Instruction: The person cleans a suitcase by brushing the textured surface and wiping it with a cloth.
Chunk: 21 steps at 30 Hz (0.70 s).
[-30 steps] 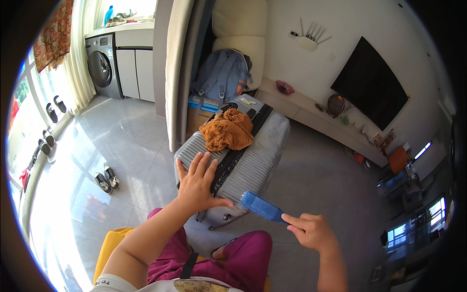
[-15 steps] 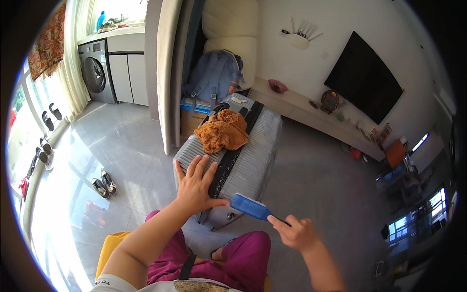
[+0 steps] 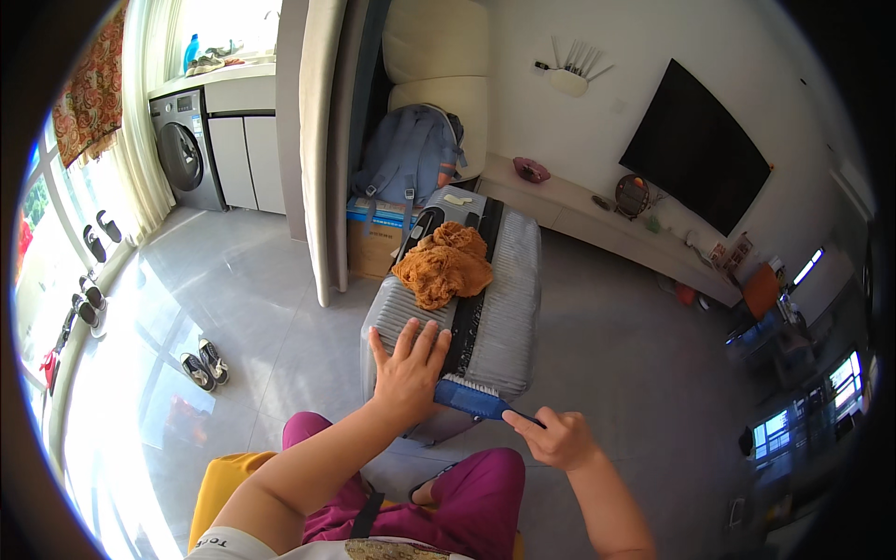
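A grey ribbed suitcase [image 3: 509, 308] lies flat on the floor in front of me, with a black zip band down its middle. An orange-brown cloth [image 3: 443, 266] is bunched on its far half. My left hand [image 3: 408, 364] rests flat on the near end of the suitcase, fingers spread. My right hand [image 3: 553, 437] grips the dark handle of a blue brush [image 3: 471, 399] with white bristles. The brush head lies against the near edge of the suitcase, just right of my left hand.
A blue backpack [image 3: 411, 154] and a cardboard box [image 3: 373, 238] stand behind the suitcase by a beige pillar. A washing machine [image 3: 184, 149] is at the far left, shoes [image 3: 205, 364] on the tiled floor, a low shelf [image 3: 597, 219] under a wall television [image 3: 695, 149].
My right hand has brought the brush leftward and down from the air onto the suitcase's near edge. My left hand has stayed flat on the suitcase.
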Tool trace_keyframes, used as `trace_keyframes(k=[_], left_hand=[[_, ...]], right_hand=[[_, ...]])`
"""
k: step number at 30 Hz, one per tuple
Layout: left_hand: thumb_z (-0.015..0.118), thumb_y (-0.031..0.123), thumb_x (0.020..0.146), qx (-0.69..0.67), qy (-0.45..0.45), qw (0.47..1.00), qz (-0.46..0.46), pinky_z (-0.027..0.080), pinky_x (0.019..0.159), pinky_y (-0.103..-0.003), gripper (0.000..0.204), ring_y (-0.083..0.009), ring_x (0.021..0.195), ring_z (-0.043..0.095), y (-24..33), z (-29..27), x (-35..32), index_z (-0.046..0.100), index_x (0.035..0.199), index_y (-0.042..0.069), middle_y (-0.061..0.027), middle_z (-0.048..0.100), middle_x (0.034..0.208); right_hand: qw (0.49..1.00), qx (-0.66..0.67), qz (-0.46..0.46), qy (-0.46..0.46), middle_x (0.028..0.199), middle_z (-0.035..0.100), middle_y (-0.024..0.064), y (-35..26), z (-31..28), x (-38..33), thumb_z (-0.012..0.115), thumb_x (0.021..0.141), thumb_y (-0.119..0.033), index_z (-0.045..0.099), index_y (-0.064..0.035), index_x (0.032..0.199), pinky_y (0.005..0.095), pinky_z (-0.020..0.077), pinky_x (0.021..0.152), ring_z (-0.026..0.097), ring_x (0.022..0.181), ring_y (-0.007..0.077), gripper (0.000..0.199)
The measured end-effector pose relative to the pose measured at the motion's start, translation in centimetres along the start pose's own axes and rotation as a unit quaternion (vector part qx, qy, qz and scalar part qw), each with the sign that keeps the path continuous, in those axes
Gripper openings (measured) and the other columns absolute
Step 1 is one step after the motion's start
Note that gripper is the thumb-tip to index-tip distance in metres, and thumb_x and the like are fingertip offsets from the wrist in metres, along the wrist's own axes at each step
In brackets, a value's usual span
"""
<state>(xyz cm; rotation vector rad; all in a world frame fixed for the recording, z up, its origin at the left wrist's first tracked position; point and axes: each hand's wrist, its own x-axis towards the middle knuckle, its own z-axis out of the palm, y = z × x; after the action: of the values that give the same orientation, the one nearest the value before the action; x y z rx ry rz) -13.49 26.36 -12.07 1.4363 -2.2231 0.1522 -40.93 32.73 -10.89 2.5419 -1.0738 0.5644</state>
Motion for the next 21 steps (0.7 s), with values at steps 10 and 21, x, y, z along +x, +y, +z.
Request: trace_keyframes(k=[10, 21], left_hand=[[0.076, 0.041, 0.075, -0.181, 0.084, 0.979, 0.037, 0.03, 0.108, -0.053, 0.063, -0.0327, 0.123, 0.048, -8.1, -0.2, 3.2, 0.058, 0.123, 0.006, -0.0126, 0.057, 0.123], [0.041, 0.061, 0.094, -0.314, -0.089, 0.941, -0.085, 0.025, 0.114, -0.046, 0.069, -0.0398, 0.14, 0.029, -11.8, 6.2, 15.4, 0.056, 0.133, 0.006, -0.0236, 0.036, 0.149]], right_hand=[[0.986, -0.016, 0.156, 0.059, 0.059, 0.046, 0.0009, 1.5, -2.2, -5.5, 0.068, 0.082, -0.012, 0.071, -0.0199, 0.116, 0.0287, 0.0356, 0.038, 0.044, 0.04, 0.0149, 0.035], [0.735, 0.332, 0.562, 0.184, 0.061, 0.04, -0.0036, 1.7, 5.8, 0.2, 0.052, 0.1, -0.019, 0.054, -0.0144, 0.138, 0.0242, 0.0316, 0.033, 0.036, 0.039, 0.0048, 0.038]])
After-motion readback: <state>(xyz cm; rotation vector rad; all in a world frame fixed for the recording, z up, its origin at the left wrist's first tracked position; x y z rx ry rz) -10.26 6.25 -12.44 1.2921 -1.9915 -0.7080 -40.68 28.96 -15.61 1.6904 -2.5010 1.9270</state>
